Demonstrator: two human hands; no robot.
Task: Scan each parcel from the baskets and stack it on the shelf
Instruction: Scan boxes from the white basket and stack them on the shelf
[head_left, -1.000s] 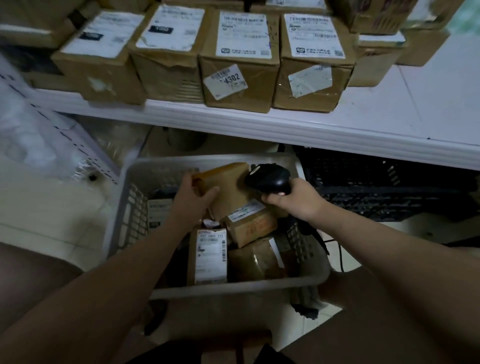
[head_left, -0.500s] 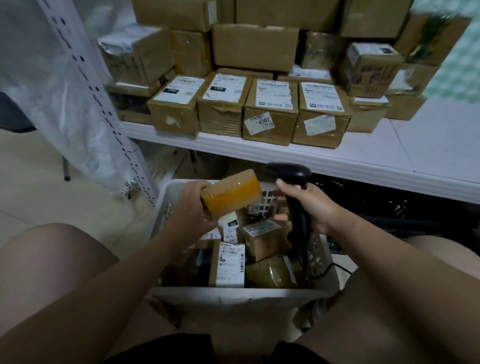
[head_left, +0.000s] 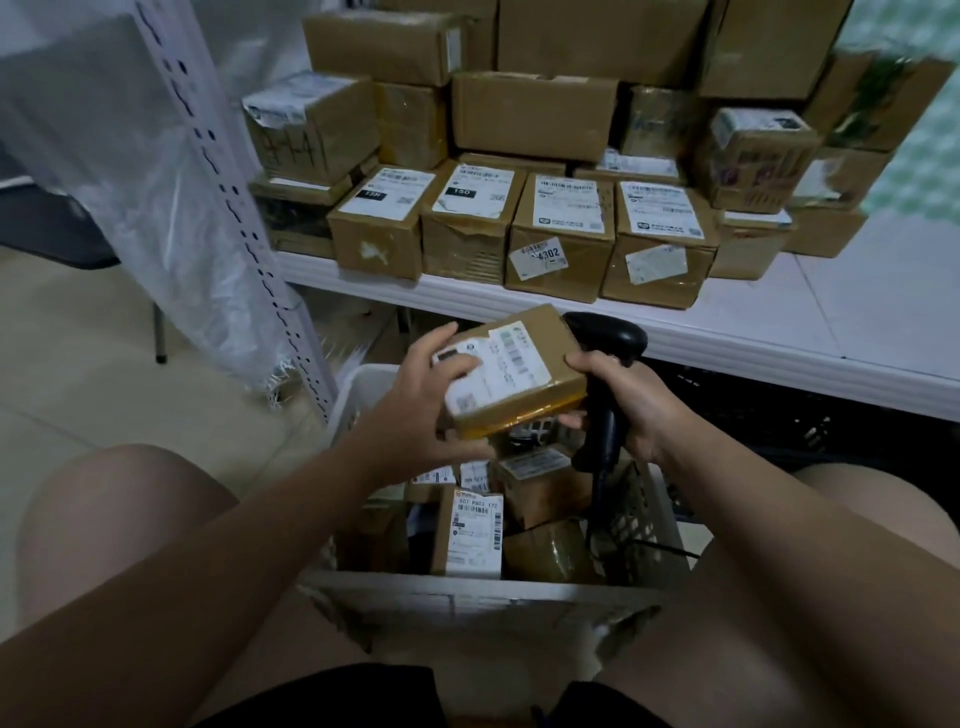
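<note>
My left hand (head_left: 423, 400) grips a small brown parcel (head_left: 511, 371) by its left end, white label facing up, above the white basket (head_left: 467, 592). My right hand (head_left: 631, 402) holds the black barcode scanner (head_left: 605, 343) by its handle, with its fingertips touching the parcel's right end. The scanner's head sits just behind the parcel. Several more labelled parcels (head_left: 475, 538) lie inside the basket between my knees. The white shelf (head_left: 753, 332) stands beyond, with rows of stacked cardboard boxes (head_left: 558, 244) on it.
A perforated white shelf upright (head_left: 244, 218) wrapped in clear plastic stands at left. A dark crate (head_left: 810, 415) sits under the shelf at right. The scanner's cable (head_left: 660, 545) runs over the basket's right side. Bare shelf surface (head_left: 878, 301) lies right of the boxes.
My left hand lifted the parcel out of the basket and turned it label-up. My right hand brought the scanner up beside it and now touches the parcel's right end.
</note>
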